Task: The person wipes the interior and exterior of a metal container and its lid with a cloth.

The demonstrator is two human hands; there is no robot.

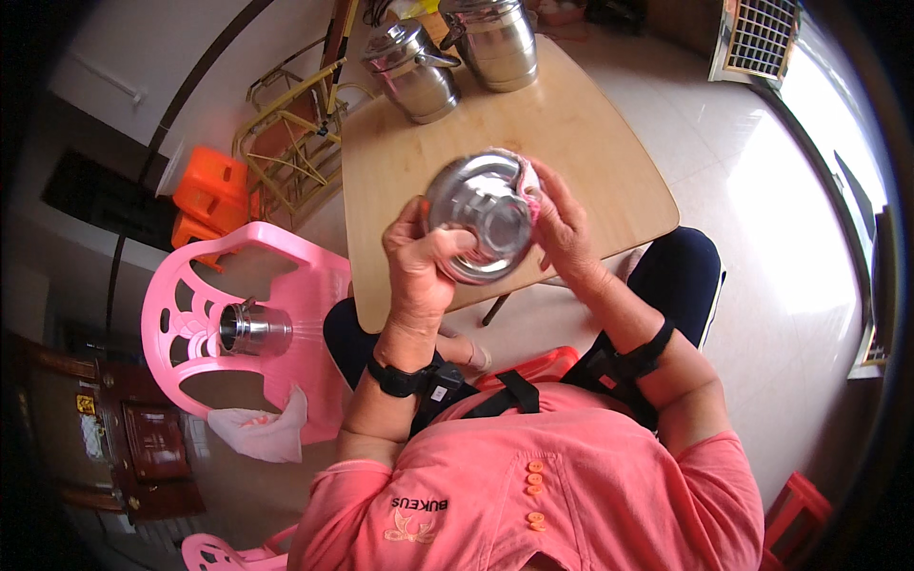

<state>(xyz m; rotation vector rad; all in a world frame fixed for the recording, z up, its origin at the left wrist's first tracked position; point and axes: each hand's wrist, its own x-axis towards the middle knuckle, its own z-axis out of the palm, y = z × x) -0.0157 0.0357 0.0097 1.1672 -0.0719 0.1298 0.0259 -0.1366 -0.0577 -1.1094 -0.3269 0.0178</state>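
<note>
A round, shiny stainless-steel lid [498, 227] is held over the near part of the wooden table, its edges slightly blurred. My left hand [423, 260] grips its left rim, with the thumb lying across the face. At the opposite rim, my right hand [565, 225] presses a pink-and-white cloth [528, 187] around the edge. Part of the cloth is hidden behind the fingers and the lid.
Two lidded steel pots [421, 82] [500, 50] stand at the far end of the wooden table [600, 164]. On the left, a pink plastic chair [314, 285] bears a steel container [268, 330] and a draped towel [257, 432]. Orange stools [211, 189] and a metal folding frame [293, 135] are beyond.
</note>
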